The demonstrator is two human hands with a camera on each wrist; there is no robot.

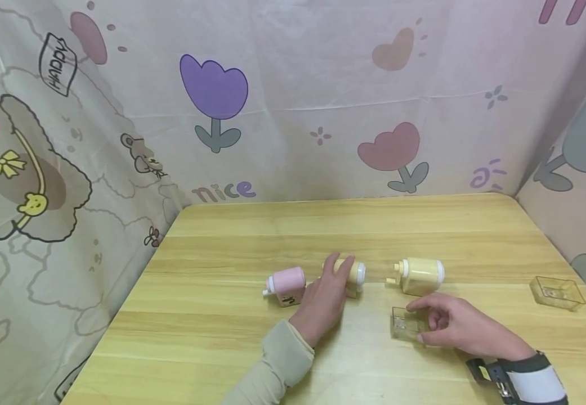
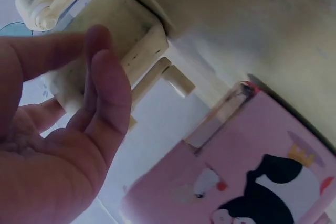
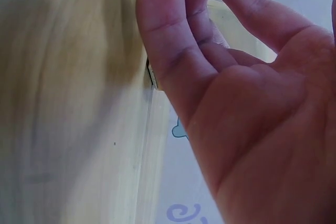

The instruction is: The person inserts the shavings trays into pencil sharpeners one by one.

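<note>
My left hand (image 1: 323, 304) grips a cream-yellow crank pencil sharpener (image 1: 359, 273), its fingers laid over the top. In the left wrist view the curled fingers are beside the sharpener's body (image 2: 131, 24), and its crank handle (image 2: 178, 81) sticks out. Close to that hand stands a pink sharpener (image 1: 289, 279) with a cartoon print. At the right, my right hand (image 1: 462, 326) pinches a clear yellowish shavings drawer (image 1: 405, 325) between thumb and fingers, low over the table. Behind the drawer stands a second yellow sharpener (image 1: 423, 273), handle pointing left.
Another clear drawer (image 1: 557, 295) lies near the right edge of the wooden table (image 1: 211, 343). Printed curtains (image 1: 293, 67) close off the back and both sides.
</note>
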